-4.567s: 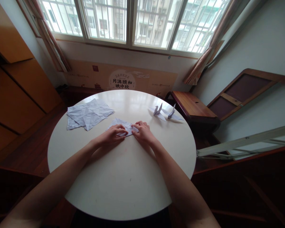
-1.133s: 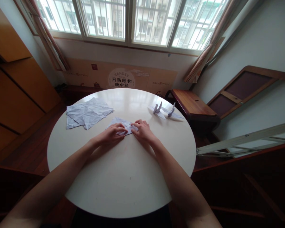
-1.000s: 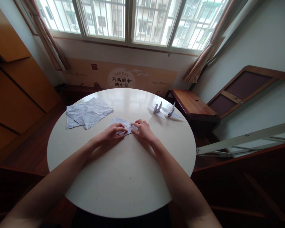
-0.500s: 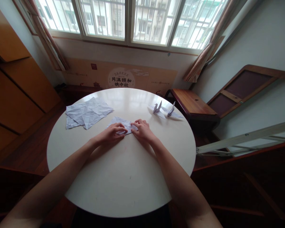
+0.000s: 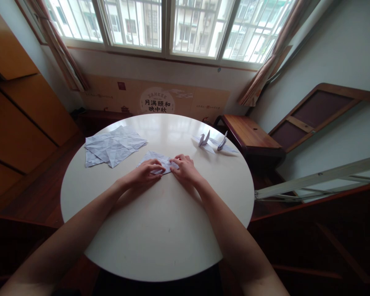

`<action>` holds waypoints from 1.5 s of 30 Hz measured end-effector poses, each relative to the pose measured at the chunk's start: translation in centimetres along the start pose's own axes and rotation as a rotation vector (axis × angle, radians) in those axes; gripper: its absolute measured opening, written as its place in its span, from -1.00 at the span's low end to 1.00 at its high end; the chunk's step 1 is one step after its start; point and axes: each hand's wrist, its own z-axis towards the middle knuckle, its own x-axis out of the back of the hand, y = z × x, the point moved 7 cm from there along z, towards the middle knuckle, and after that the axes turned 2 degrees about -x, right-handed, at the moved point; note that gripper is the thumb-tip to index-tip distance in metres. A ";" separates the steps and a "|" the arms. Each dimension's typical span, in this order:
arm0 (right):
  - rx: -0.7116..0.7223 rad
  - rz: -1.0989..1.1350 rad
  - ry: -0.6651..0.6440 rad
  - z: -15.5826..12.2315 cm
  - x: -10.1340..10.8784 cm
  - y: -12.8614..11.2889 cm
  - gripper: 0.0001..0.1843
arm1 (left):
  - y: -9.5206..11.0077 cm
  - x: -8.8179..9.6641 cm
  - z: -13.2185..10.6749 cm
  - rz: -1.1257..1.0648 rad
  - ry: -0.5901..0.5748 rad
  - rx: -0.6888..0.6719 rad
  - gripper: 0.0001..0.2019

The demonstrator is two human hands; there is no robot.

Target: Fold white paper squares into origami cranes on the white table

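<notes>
A creased sheet of white paper (image 5: 155,156) lies on the round white table (image 5: 154,230), partly covered by my fingers. At its near left edge, my left hand (image 5: 144,172) is closed, thumb and fingers gripping the paper. My right hand (image 5: 186,167) grips the right edge with bent fingers and thumb. Over to the right stand two folded paper cranes, one crane (image 5: 204,143) with its wings spread and another crane (image 5: 222,144) beside it. A pile of creased paper sheets (image 5: 112,146) rests on the left side of the table.
Beyond the table are a barred window (image 5: 135,24) and a printed panel (image 5: 179,94) on the wall. A wooden side table (image 5: 249,131) stands at the right, near a metal rail (image 5: 320,176). Orange cabinets (image 5: 24,119) line the left.
</notes>
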 end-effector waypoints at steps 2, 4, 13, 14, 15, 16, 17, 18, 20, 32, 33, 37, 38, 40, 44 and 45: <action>0.000 -0.002 0.000 0.0 0.0 0.0 -0.57 | 0.0 0.0 0.0 0.001 0.000 -0.002 -0.73; 0.003 -0.007 0.000 0.0 0.0 0.0 -0.57 | 0.0 -0.1 0.0 0.001 -0.001 -0.004 -0.73; 0.011 0.004 0.008 0.0 -0.1 0.0 -0.57 | -0.2 -0.2 0.0 0.003 -0.008 -0.016 -0.73; 0.012 0.005 0.009 0.0 -0.1 0.0 -0.57 | -0.2 -0.2 0.0 0.002 -0.009 -0.013 -0.73; 0.012 0.005 0.008 0.0 -0.1 0.0 -0.57 | -0.2 -0.1 0.0 0.001 -0.010 -0.010 -0.73; 0.012 0.004 0.009 0.0 -0.1 0.0 -0.57 | -0.2 -0.1 0.0 -0.001 -0.011 -0.006 -0.73; 0.013 0.003 0.010 0.0 -0.1 0.0 -0.57 | -0.2 -0.1 -0.1 -0.003 -0.012 -0.003 -0.73; 0.013 0.002 0.011 0.0 0.0 0.0 -0.58 | -0.2 -0.1 -0.1 -0.005 -0.013 -0.001 -0.73; 0.012 -0.001 0.008 0.0 0.0 0.0 -0.58 | -0.1 -0.1 -0.1 -0.007 -0.013 0.000 -0.73; 0.007 0.008 0.002 0.0 0.0 -0.1 -0.57 | -0.1 -0.1 -0.1 0.004 -0.004 -0.015 -0.73; 0.007 0.008 0.002 0.0 0.0 -0.1 -0.57 | -0.1 -0.1 -0.1 0.004 -0.004 -0.014 -0.73; 0.005 0.001 0.006 0.0 0.0 -0.1 -0.57 | -0.2 -0.2 -0.1 0.002 -0.007 -0.015 -0.73; 0.005 0.001 0.007 0.0 0.0 -0.1 -0.57 | -0.2 -0.2 0.0 0.001 -0.008 -0.013 -0.73; 0.006 0.002 0.009 0.0 0.0 0.0 -0.56 | -0.2 -0.3 0.0 0.002 -0.007 -0.009 -0.73; 0.008 0.007 0.008 -0.1 0.0 -0.1 -0.56 | -0.1 -0.2 0.0 0.004 -0.009 -0.005 -0.73; 0.008 0.007 0.008 -0.1 0.1 -0.1 -0.57 | -0.1 -0.2 -0.1 0.005 -0.009 -0.002 -0.73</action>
